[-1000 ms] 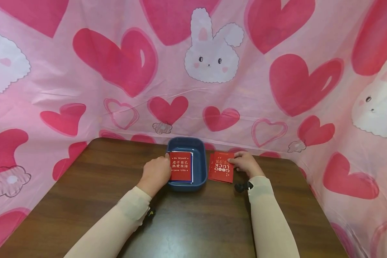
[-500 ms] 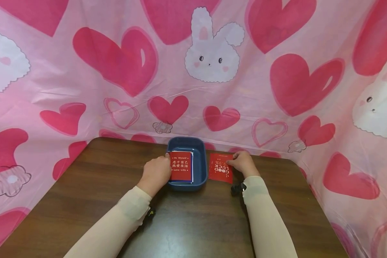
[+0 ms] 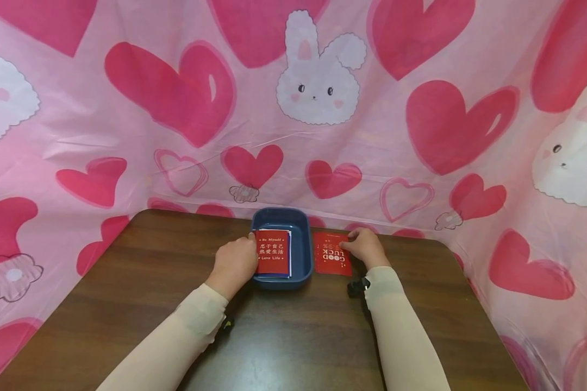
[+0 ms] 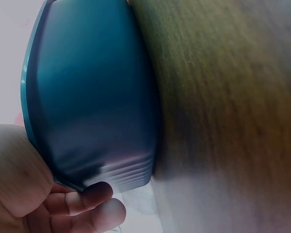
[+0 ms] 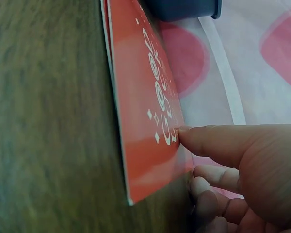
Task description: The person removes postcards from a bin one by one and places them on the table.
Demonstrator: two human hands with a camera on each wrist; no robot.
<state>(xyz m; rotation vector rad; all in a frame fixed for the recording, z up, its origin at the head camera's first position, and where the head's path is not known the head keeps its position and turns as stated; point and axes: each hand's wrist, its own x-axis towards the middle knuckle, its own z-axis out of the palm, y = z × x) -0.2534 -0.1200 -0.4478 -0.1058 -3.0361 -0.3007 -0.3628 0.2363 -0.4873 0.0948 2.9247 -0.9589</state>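
A dark blue plastic bin (image 3: 303,274) stands near the table's back edge, with a stack of cards in its left part. The top card (image 3: 273,266) is red and reads "Be Myself" and "Love Life". My left hand (image 3: 235,263) grips the bin's left rim; the left wrist view shows its fingers curled at the rim's corner. To the right of the bin lies a red "GOOD LUCK" card (image 3: 329,265), upside down to me, with another red edge showing beneath. My right hand (image 3: 369,248) pinches its right side, thumb (image 5: 203,141) on top and fingers at the edge.
The brown wooden table (image 3: 283,336) extends toward me, with rounded back corners. A pink cloth (image 3: 215,125) with hearts and rabbits hangs close behind the bin and around the sides.
My right hand has shifted slightly left with the red cards, which now overlap more neatly and lie closer to the bin. The left hand keeps its hold on the rim.
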